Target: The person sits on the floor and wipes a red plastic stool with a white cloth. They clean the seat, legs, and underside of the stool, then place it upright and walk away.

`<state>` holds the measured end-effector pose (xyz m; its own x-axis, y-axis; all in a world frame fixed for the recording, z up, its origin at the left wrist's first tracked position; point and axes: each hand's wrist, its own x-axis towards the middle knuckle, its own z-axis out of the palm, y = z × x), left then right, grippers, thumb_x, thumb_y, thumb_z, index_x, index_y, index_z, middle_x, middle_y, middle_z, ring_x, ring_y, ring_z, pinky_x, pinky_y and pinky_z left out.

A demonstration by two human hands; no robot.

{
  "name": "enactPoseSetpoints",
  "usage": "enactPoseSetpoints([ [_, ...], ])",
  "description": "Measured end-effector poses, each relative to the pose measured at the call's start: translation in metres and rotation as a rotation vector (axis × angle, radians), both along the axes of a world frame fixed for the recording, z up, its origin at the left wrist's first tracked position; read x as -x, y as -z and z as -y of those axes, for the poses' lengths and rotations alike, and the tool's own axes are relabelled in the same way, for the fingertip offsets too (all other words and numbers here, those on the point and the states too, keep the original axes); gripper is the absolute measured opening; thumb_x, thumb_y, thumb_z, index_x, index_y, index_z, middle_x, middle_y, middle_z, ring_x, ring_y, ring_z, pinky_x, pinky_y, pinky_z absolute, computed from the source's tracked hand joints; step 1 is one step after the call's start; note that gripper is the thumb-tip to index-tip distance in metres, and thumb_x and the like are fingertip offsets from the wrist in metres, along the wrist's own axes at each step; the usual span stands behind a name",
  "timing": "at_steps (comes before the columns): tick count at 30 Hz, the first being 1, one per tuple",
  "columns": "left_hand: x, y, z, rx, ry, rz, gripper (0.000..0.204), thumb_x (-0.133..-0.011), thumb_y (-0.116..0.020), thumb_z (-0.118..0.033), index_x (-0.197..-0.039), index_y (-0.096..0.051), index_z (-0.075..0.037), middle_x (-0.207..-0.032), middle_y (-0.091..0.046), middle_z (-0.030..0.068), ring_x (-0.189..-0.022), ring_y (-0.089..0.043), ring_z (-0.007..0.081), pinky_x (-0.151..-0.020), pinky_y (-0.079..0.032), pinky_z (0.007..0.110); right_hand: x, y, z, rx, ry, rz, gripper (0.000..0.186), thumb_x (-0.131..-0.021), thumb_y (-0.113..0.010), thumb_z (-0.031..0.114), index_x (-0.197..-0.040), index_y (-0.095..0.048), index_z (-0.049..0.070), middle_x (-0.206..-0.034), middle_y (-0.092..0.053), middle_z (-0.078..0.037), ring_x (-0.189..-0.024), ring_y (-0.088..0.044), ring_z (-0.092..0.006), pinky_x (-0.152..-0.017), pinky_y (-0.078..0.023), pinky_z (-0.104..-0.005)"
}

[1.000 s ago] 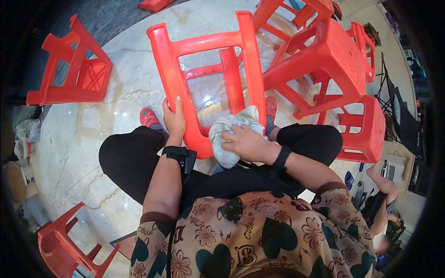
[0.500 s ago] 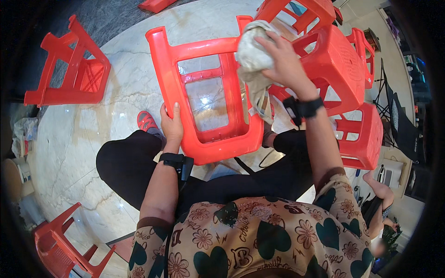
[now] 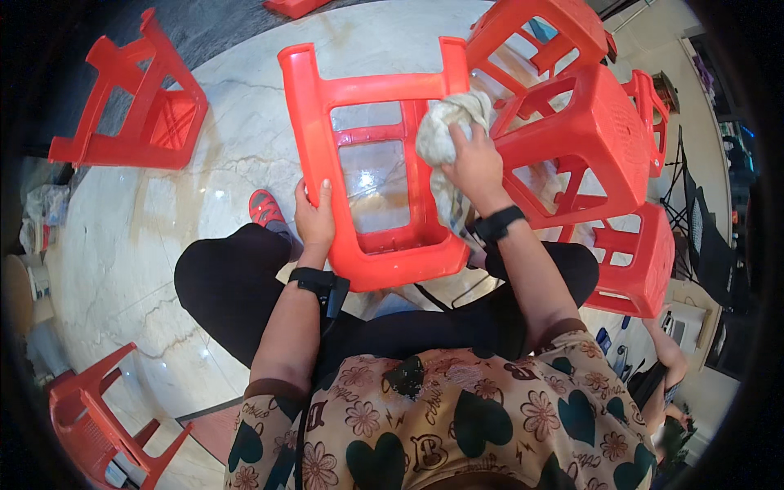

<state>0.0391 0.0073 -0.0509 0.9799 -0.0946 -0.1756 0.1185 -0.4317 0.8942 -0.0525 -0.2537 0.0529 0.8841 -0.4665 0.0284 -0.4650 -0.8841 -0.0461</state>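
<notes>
A red plastic stool (image 3: 392,265) lies tipped on its side in front of me, its seat end toward my body and its legs pointing away. My left hand (image 3: 315,214) grips the stool's left side, thumb on top, fingers partly hidden behind the edge. In my right hand (image 3: 475,170) is a crumpled whitish cloth (image 3: 437,139), pressed against the stool's right leg. The cloth's loose end hangs down along that leg. Black bands circle both my wrists.
Several red stools stand close on the right, the nearest one (image 3: 600,135) beside my right hand. Another stool (image 3: 155,122) lies at the far left, and one more (image 3: 102,416) at the near left. A person's arm (image 3: 668,355) shows at the lower right, below a black folding chair (image 3: 709,237).
My right hand has drawn the cloth down the stool's right leg, toward me. The held stool has shifted slightly right in view, my left hand still on it.
</notes>
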Motion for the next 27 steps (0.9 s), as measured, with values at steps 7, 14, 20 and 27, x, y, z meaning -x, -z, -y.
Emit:
enactPoseSetpoints([
  [7,-0.002,0.006,-0.003,0.013,-0.025,-0.001,0.062,-0.09,-0.058,-0.052,-0.134,-0.047,-0.011,-0.111,-0.067,0.0177,-0.104,-0.064,0.0351,-0.088,-0.048,0.043,0.062,-0.029,-0.029,-0.245,-0.158,-0.246,0.064,-0.063,-0.078,0.023,-0.122,-0.058,0.01,-0.112,-0.055,-0.021,-0.096,-0.062,-0.0361,-0.078,-0.054,-0.0432],
  [14,-0.002,0.002,0.0,-0.043,-0.025,-0.032,0.062,-0.088,-0.06,-0.054,-0.133,-0.048,-0.013,-0.108,-0.067,0.0184,-0.101,-0.064,0.037,-0.086,-0.048,0.045,0.016,-0.093,0.002,-0.649,-0.193,0.295,0.057,-0.066,-0.079,0.025,-0.117,-0.064,0.003,-0.106,-0.068,-0.018,-0.098,-0.066,-0.0303,-0.088,-0.051,-0.0378],
  [20,-0.002,0.007,-0.003,0.007,-0.037,0.012,0.062,-0.089,-0.061,-0.05,-0.134,-0.047,-0.008,-0.108,-0.067,0.0193,-0.1,-0.065,0.0356,-0.085,-0.049,0.043,-0.092,-0.103,-0.057,-0.111,-0.511,0.482,0.072,-0.059,-0.083,0.018,-0.126,-0.058,0.015,-0.128,-0.053,-0.013,-0.111,-0.056,-0.0315,-0.089,-0.05,-0.0395],
  [27,0.001,0.008,0.0,-0.01,-0.022,0.028,0.061,-0.091,-0.06,-0.046,-0.134,-0.046,-0.006,-0.11,-0.067,0.0199,-0.1,-0.065,0.0336,-0.086,-0.049,0.041,-0.149,0.031,-0.092,0.371,-0.641,0.431,0.074,-0.057,-0.083,0.024,-0.127,-0.056,0.023,-0.128,-0.049,-0.009,-0.109,-0.051,-0.0316,-0.086,-0.046,-0.0445],
])
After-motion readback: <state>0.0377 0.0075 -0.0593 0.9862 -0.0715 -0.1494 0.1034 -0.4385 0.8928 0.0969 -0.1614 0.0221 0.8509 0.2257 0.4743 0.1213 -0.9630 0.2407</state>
